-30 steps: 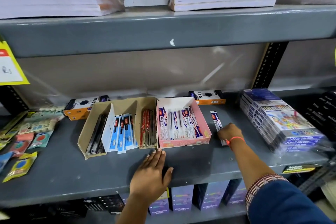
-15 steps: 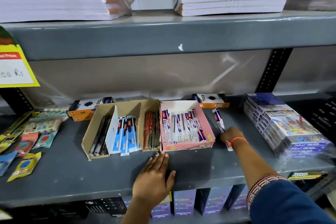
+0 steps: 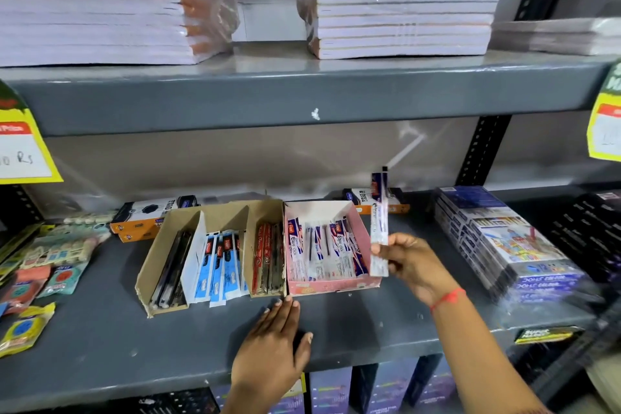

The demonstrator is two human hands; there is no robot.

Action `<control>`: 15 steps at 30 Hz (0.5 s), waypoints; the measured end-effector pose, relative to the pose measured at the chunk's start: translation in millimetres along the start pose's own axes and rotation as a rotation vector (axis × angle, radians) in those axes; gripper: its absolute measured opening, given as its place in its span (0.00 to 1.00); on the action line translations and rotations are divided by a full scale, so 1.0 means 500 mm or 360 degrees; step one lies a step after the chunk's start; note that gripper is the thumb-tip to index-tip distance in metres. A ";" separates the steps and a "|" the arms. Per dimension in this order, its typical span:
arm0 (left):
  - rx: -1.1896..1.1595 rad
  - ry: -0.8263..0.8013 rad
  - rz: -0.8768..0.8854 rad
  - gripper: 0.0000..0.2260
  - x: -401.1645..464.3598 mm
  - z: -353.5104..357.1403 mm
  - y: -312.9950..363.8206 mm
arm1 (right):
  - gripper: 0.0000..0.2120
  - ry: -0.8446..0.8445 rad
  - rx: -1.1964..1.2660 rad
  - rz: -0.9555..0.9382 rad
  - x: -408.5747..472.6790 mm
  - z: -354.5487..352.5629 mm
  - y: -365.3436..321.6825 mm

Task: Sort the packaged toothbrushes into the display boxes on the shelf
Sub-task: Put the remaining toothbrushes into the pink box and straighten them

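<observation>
My right hand (image 3: 411, 264) grips a white and blue packaged toothbrush (image 3: 379, 212) by its lower end, holding it upright just right of the pink display box (image 3: 336, 286). That box holds several matching white and blue packs. A brown cardboard display box (image 3: 148, 276) to its left has compartments with dark packs, blue packs (image 3: 221, 264) and red packs (image 3: 265, 259). My left hand (image 3: 274, 349) lies flat on the grey shelf (image 3: 100, 346), fingers together, fingertips touching the front where the two boxes meet.
Shrink-wrapped purple boxes (image 3: 504, 245) are stacked at the right. Orange and black cartons (image 3: 151, 215) lie behind the boxes. Small sachets (image 3: 43, 262) litter the left. Paper stacks (image 3: 403, 0) fill the shelf above. Yellow price tags (image 3: 23, 151) hang from its edge.
My right hand has picked the toothbrush pack up off the shelf and raised it upright beside the pink box. My left hand stays flat on the shelf.
</observation>
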State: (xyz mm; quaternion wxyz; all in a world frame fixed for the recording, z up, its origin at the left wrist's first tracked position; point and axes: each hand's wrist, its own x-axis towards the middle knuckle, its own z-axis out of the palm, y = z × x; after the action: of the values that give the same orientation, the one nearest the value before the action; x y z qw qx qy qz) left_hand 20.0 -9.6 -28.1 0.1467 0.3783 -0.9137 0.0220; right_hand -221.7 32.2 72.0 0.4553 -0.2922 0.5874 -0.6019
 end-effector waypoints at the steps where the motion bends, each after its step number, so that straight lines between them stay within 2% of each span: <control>1: 0.0026 0.0003 0.0010 0.22 -0.001 0.002 0.000 | 0.13 -0.0050 0.0002 0.0023 -0.004 0.011 0.005; 5: -0.0017 -0.0002 -0.0040 0.25 -0.002 0.001 -0.001 | 0.12 -0.0179 0.0010 0.0080 -0.010 0.035 0.019; 8: -0.0083 -0.0169 -0.0069 0.27 -0.003 0.003 0.000 | 0.10 -0.0221 -0.0001 0.0115 -0.013 0.044 0.022; 12: -0.0072 0.0008 -0.0033 0.27 -0.003 0.012 -0.008 | 0.05 -0.0168 0.0053 0.0082 -0.004 0.066 0.006; 15: -0.0103 -0.0062 -0.0038 0.28 -0.002 0.009 -0.007 | 0.06 -0.0044 -0.0185 0.0038 0.024 0.109 -0.010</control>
State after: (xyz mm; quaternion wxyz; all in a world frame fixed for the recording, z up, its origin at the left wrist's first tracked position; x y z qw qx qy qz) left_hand 22.0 -12.0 -33.1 0.1415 0.3845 -0.9121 -0.0167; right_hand -179.6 -2.8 82.5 0.4527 -0.3195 0.6185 -0.5572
